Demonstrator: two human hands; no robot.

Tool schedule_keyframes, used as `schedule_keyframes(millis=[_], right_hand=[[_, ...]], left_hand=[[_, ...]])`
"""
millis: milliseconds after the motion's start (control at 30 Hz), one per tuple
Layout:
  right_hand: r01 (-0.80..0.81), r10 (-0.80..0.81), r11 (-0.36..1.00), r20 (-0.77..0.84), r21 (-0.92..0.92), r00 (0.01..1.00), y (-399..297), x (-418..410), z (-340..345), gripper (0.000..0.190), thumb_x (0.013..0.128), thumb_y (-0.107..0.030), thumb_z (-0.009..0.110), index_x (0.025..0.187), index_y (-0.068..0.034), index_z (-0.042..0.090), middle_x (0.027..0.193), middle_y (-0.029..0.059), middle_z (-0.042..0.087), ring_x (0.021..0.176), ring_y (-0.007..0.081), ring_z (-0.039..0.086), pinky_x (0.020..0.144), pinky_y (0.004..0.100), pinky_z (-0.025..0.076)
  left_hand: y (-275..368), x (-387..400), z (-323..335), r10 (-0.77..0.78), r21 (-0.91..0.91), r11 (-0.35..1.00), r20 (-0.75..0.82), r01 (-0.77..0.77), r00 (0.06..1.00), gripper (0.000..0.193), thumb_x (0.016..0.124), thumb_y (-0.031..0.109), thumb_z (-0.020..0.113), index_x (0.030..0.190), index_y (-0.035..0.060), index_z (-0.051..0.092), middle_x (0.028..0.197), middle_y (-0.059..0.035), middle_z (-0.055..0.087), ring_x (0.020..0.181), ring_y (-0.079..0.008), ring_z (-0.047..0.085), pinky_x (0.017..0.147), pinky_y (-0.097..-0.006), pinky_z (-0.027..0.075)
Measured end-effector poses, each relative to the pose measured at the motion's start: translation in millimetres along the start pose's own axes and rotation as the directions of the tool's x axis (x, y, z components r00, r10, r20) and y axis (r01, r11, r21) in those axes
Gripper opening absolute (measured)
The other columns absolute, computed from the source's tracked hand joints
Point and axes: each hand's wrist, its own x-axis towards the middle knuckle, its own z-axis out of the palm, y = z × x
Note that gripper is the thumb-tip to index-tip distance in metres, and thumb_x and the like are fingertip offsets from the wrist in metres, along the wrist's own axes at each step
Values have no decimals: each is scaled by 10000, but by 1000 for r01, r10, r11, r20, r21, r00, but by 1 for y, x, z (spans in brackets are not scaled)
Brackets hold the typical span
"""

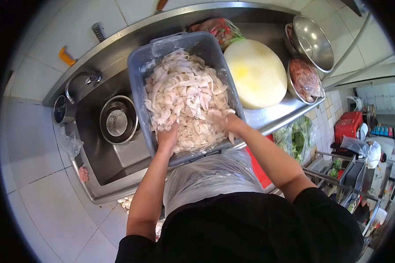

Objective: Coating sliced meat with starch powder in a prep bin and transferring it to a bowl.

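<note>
A deep grey plastic tub point(140, 82) holds a large heap of pale raw meat strips point(187, 88), dusted with white powder. At the tub's near left side, my left hand point(167, 138) is dug into the heap, its fingertips hidden among the strips. My right hand point(228, 122) is at the near right side, slightly blurred, with its fingers closed over some strips; one strip dangles below the palm. White powder smears the tub's inner walls.
The tub rests across a steel sink point(92, 141) containing nested bowls point(118, 121). Rightward lie a round white cutting board point(255, 74), bagged red meat point(304, 79) in a bowl, and a tilted steel bowl point(312, 42). Behind is a bag of red peppers point(215, 31). A faucet point(94, 77) stands left.
</note>
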Motion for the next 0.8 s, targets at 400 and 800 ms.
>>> schedule_keyframes(millis=[400,800], right_hand=[[-173,-231,654,412,736,881,-11,44,29,663,957,-535,562,1504,-176,454,1452,67,535,1240,212,572,1080,388,449],[27,-255,566,143,824,956,-147,32,-55,561,1030,-532,368,1361,-135,587,1204,50,674,1026,183,648,890,342,526]], left_hand=[[33,-31,32,-335,-78,907,464,415,820,555,975,335,602,1383,-33,523,1273,-165,650,1063,-265,697,887,-411,592],[186,5,-1,87,-71,995,305,-69,948,595,1013,473,557,1362,-8,548,1207,-127,681,1022,-213,707,827,-357,603]])
